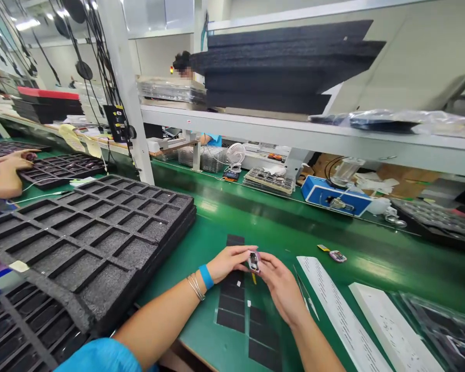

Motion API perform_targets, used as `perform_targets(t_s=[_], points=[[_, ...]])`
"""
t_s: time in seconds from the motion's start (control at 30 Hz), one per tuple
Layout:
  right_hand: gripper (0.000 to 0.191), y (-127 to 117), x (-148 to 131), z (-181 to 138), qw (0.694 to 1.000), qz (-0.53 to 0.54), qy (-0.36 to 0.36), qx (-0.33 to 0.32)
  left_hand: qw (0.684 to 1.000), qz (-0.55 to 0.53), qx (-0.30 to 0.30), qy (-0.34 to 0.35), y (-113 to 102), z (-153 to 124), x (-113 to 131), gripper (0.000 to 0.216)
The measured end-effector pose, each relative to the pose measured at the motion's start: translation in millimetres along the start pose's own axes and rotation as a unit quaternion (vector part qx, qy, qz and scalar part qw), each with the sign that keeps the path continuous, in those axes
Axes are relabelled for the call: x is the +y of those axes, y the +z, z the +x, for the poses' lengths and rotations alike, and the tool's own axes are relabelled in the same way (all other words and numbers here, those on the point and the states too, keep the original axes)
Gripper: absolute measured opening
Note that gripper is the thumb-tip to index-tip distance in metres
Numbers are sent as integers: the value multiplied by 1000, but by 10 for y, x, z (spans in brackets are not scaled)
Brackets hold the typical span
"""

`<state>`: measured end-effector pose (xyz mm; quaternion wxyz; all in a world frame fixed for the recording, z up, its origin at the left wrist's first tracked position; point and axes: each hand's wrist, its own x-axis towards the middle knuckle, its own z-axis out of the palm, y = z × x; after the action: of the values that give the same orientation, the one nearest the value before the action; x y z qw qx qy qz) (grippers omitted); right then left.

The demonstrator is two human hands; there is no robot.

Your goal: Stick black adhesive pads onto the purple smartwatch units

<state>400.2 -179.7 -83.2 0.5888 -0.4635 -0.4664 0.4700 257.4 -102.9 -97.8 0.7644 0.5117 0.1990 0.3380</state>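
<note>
My left hand (228, 262) and my right hand (281, 289) together pinch a small pink-rimmed electronic device (254, 261) above the green bench mat (213, 248). Its dark middle faces up, and my fingers cover its edges. A tiny yellow piece (253, 279) shows just beneath it. Black rectangular pads (231, 305) lie below my hands. To the right, a similar pink device (337, 256) rests on the mat near a yellow strip (323, 248). Slim metal tweezers (302, 292) lie beside my right hand.
A stack of black foam trays (89, 248) fills the bench to my left. White printed sheets (341, 320) lie at right. A co-worker's hands (13, 160) work at a tray far left. A blue machine (335, 196) stands beyond, beneath a white shelf (294, 129) holding black foam sheets.
</note>
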Motion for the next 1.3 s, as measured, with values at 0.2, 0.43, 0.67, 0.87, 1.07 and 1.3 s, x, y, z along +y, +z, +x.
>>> perform_targets(t_s=[0.2, 0.43, 0.67, 0.87, 1.07, 1.3], points=[[28, 59, 45, -9, 982, 158, 105, -8, 998, 20, -58, 0, -16, -24, 25, 55], [32, 68, 68, -12, 990, 93, 93, 43, 998, 35, -37, 47, 1, -49, 51, 48], [23, 11, 59, -25, 949, -244, -169, 108, 997, -65, 24, 37, 2, -27, 31, 55], [18, 53, 85, -61, 932, -305, -192, 46, 996, -67, 1, 58, 5, -56, 42, 66], [16, 91, 69, -87, 933, -303, -188, 54, 995, -73, -20, 58, -5, -72, 56, 62], [8, 125, 18, -98, 948, -250, -188, 57, 993, -94, -39, 55, -24, -84, 47, 62]])
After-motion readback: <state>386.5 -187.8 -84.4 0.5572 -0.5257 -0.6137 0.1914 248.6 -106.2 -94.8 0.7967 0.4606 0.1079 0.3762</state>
